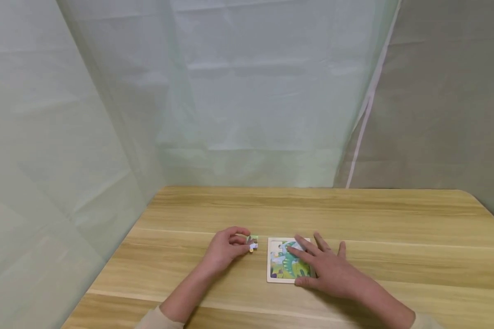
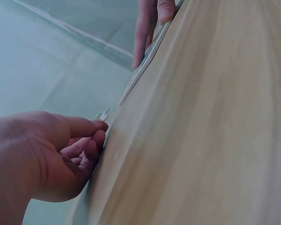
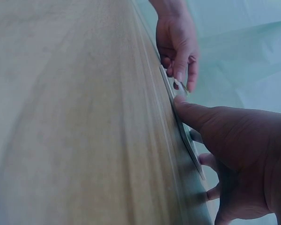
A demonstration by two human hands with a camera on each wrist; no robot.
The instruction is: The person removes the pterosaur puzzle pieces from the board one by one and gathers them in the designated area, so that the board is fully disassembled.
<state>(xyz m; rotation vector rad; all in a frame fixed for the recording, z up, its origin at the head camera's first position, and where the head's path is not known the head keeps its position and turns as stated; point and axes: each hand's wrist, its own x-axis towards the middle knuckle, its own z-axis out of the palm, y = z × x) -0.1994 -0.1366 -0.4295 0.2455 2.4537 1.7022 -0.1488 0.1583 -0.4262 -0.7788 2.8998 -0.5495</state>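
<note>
Between thumb and fingers my left hand [image 1: 224, 250] pinches a small jigsaw puzzle piece [image 1: 252, 241], printed in green, brown and pale blue with a rounded tab at its lower edge. To its right lies a square puzzle tray [image 1: 269, 267] with a pale frame, flat on the table. A green dinosaur picture [image 1: 289, 262] fills most of it, and a bare pale gap shows at its upper left. My right hand [image 1: 333, 272] rests over the tray's right side with fingers spread, thumb at the lower edge. It hides part of the picture. In the left wrist view the piece is mostly behind the fingers.
The wood-grain table [image 1: 197, 205] extends around the tray, its back edge meeting a hanging pale sheet [image 1: 263, 91]. More sheeting [image 1: 37, 137] hangs along the left, and a darker grey sheet [image 1: 436, 100] on the right.
</note>
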